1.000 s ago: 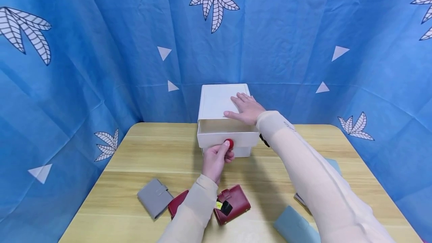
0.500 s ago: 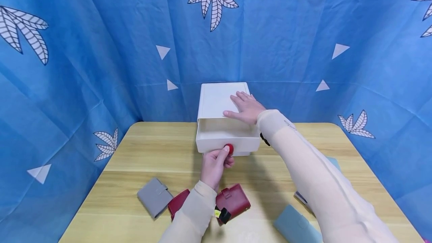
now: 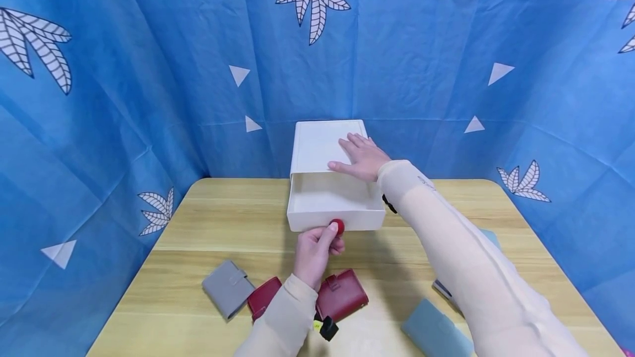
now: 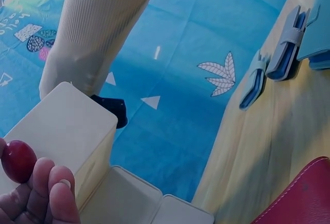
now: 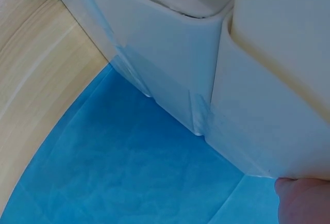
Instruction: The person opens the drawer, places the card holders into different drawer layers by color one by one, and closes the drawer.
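A white drawer box (image 3: 317,145) stands at the back middle of the table, its upper drawer (image 3: 334,219) pulled well out and its bare inside showing. My left hand (image 3: 315,252) pinches the round red knob (image 3: 338,226) on the drawer front between thumb and fingers. In the left wrist view the red knob (image 4: 19,161) sits against the curled fingers (image 4: 44,182). On top of the box rests my right hand (image 3: 361,157), its fingers spread over the right side. The right wrist view shows the box's side wall (image 5: 160,48) and a bit of a finger (image 5: 304,198).
Nearer on the wooden table (image 3: 223,208) lie a grey wallet (image 3: 228,289) and two dark red wallets, one (image 3: 342,293) right of the left wrist, the other (image 3: 264,295) partly under the left sleeve. Blue wallets (image 3: 436,328) lie at the right. A blue curtain (image 3: 421,70) hangs behind.
My left hand has drawn the drawer further out toward me by its knob, so more of the inside shows. The right hand has stayed on top of the box.
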### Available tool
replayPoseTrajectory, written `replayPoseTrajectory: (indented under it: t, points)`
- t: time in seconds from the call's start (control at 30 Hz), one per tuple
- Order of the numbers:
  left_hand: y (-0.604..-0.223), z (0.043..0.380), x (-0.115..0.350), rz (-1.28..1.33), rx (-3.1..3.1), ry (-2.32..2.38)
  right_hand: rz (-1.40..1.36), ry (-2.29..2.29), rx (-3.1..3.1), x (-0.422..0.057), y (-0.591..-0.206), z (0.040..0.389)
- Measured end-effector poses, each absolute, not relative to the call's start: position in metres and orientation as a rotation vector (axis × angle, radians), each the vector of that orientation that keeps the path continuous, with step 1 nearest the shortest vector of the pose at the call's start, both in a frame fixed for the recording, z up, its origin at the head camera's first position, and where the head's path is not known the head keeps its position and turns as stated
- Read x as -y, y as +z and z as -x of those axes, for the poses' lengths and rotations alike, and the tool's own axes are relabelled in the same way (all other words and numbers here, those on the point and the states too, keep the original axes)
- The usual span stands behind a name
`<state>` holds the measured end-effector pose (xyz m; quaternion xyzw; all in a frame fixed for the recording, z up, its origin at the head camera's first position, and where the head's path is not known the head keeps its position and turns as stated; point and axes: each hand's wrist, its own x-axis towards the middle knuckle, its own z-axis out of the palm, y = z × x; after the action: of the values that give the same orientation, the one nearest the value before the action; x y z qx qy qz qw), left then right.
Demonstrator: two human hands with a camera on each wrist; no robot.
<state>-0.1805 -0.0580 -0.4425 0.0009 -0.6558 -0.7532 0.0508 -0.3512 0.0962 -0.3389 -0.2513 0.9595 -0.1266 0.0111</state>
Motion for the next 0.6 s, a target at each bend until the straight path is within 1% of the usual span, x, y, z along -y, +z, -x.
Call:
replayPoseTrajectory:
  t: [0.6]
  points:
    - [-0.442,0.164,0.05,-0.044,2.006,-2.162,0.78,-0.424,-2.998,-0.098,-0.339,0.351]
